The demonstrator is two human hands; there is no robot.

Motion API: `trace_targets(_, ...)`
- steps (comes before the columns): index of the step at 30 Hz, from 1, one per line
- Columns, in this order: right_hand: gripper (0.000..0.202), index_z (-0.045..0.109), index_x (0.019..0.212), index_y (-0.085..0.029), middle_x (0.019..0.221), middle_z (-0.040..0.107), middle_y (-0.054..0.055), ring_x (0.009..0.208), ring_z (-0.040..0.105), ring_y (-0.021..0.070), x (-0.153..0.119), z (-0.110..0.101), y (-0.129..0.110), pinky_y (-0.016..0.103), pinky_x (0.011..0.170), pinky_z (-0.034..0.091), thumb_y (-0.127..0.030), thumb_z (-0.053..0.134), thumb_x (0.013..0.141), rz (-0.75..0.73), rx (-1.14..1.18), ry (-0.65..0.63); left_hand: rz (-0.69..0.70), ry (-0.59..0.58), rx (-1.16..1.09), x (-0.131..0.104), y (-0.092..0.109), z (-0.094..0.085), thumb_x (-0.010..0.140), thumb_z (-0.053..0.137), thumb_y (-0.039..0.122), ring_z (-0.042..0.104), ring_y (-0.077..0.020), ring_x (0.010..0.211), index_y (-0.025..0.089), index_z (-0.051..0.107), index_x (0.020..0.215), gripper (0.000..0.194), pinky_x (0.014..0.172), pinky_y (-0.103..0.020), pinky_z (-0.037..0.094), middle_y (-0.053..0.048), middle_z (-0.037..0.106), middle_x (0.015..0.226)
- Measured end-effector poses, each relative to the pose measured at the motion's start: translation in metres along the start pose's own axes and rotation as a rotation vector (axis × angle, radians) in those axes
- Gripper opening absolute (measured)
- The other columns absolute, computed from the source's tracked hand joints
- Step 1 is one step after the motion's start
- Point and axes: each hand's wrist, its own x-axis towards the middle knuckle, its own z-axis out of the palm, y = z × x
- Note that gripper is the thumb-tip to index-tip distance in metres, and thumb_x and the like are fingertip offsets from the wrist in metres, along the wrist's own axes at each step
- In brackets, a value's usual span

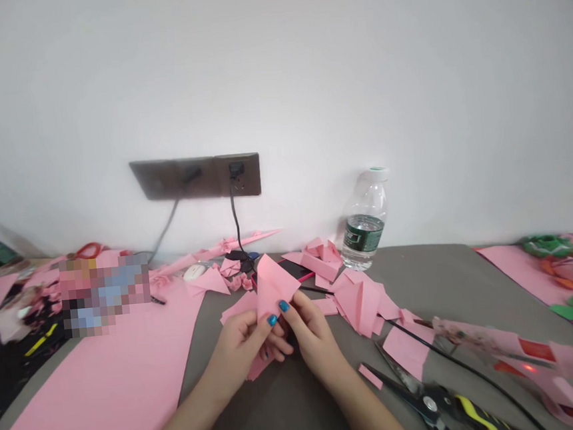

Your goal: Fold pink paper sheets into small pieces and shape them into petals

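Observation:
Between my two hands is a folded piece of pink paper (275, 284), its pointed top standing up toward the wall. My left hand (250, 338) pinches its lower left side, the thumb pressed on the front. On the lower right edge, my right hand (309, 330) grips with thumb and fingers, the thumbs almost meeting. More pink paper (239, 306) lies on the table behind and below my hands. Several folded pink pieces (357, 299) are heaped just right of them.
A water bottle (364, 225) leans by the wall. At right lie scissors (428, 403), a pink glue gun (523, 348) with a lit red light, and a black cable (460, 360). A long pink sheet (129, 362) covers the left. Cords hang from the wall socket (237, 176).

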Motion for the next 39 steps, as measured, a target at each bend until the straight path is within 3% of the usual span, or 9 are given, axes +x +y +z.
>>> trace_targets(6, 0.027, 0.055, 0.078, -0.019, 0.060, 0.045, -0.005, 0.052, 0.041, 0.0108, 0.002, -0.002, -0.002, 0.022, 0.047, 0.036, -0.044, 0.055, 0.087, -0.023, -0.066, 0.061, -0.056, -0.046, -0.024, -0.001, 0.007, 0.001, 0.079, 0.055, 0.066, 0.062, -0.0143, 0.045, 0.013, 0.061, 0.069, 0.054, 0.047, -0.022, 0.044, -0.009, 0.072, 0.056)
trace_targets(12, 0.027, 0.051, 0.073, -0.020, 0.060, 0.043, -0.006, 0.051, 0.039, 0.0097, 0.003, -0.004, -0.003, 0.021, 0.048, 0.035, -0.044, 0.057, 0.085, -0.019, -0.039, 0.116, -0.053, -0.045, 0.066, -0.002, 0.009, -0.001, 0.083, 0.052, 0.060, 0.048, -0.0085, 0.032, 0.016, 0.055, 0.059, 0.051, 0.042, -0.019, 0.033, 0.000, 0.057, 0.036)
trace_targets(20, 0.024, 0.052, 0.072, -0.020, 0.061, 0.043, -0.005, 0.053, 0.037, 0.0098, 0.005, -0.003, -0.004, 0.021, 0.049, 0.033, -0.039, 0.057, 0.085, -0.040, -0.008, 0.139, -0.107, -0.091, 0.094, -0.003, 0.007, -0.003, 0.079, 0.053, 0.066, 0.044, -0.0079, 0.030, 0.018, 0.052, 0.060, 0.052, 0.037, -0.018, 0.032, 0.003, 0.053, 0.036)
trace_targets(26, 0.026, 0.051, 0.072, -0.020, 0.058, 0.041, -0.006, 0.051, 0.036, 0.0101, 0.004, -0.003, -0.004, 0.022, 0.048, 0.032, -0.041, 0.055, 0.086, -0.036, -0.023, 0.143, -0.117, -0.114, 0.127, -0.004, 0.004, -0.004, 0.080, 0.047, 0.070, 0.034, -0.0059, 0.027, 0.019, 0.048, 0.054, 0.058, 0.035, -0.017, 0.028, 0.006, 0.041, 0.031)
trace_targets(33, 0.030, 0.045, 0.066, -0.021, 0.054, 0.039, -0.007, 0.048, 0.035, 0.0100, 0.004, -0.003, -0.006, 0.022, 0.046, 0.032, -0.043, 0.055, 0.084, -0.024, -0.044, 0.198, -0.100, -0.162, 0.139, -0.005, 0.006, -0.003, 0.087, 0.045, 0.060, 0.035, -0.0069, 0.032, 0.019, 0.050, 0.061, 0.050, 0.039, -0.018, 0.030, 0.006, 0.043, 0.035)
trace_targets(39, 0.027, 0.052, 0.072, -0.020, 0.056, 0.040, -0.006, 0.050, 0.036, 0.0108, 0.003, -0.002, -0.006, 0.022, 0.046, 0.033, -0.044, 0.055, 0.084, -0.021, -0.066, 0.204, -0.086, -0.164, 0.177, -0.010, 0.005, -0.004, 0.091, 0.041, 0.053, 0.031, -0.0062, 0.030, 0.019, 0.046, 0.057, 0.048, 0.041, -0.019, 0.026, 0.007, 0.040, 0.033)
